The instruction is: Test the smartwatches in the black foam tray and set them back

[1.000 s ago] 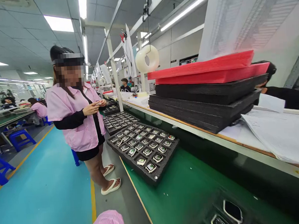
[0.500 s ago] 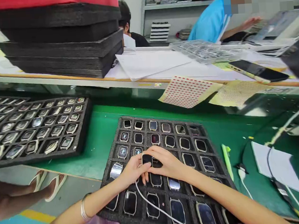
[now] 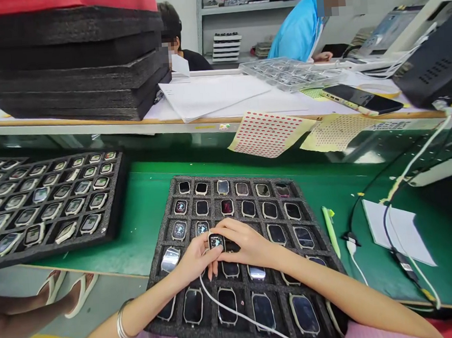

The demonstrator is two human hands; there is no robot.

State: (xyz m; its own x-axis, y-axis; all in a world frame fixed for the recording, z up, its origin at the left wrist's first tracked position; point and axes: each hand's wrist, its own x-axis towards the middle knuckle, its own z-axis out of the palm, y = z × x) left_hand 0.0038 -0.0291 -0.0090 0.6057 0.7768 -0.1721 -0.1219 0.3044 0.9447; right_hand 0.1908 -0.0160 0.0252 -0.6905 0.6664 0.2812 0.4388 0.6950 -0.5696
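Observation:
Between both hands is a smartwatch without a strap [image 3: 216, 241], its screen lit with a watch face. My left hand [image 3: 197, 256] pinches it from the left, thumb across the lower part of the screen. Curled round its right side, my right hand [image 3: 246, 243] grips the same watch. A white cable [image 3: 234, 308] runs out from under my left hand toward the lower right; its end is hidden by the fingers. Below lies a black foam tray [image 3: 165, 290] whose compartments hold several more watches, most with dark screens and a few lit at the left.
Another foam tray of watches [image 3: 115, 201] sits at the left. A green pen-like tool [image 3: 330, 232], white paper [image 3: 400, 232] and cables [image 3: 397, 254] lie at the right. Stacked black foam [image 3: 71, 79] and a phone [image 3: 363, 99] rest on the shelf. Two people are beyond it.
The held watch's screen was dark and now shows a lit face. My hands keep their grip. The view has shifted slightly to the right. The blue-clad person's hand has lowered.

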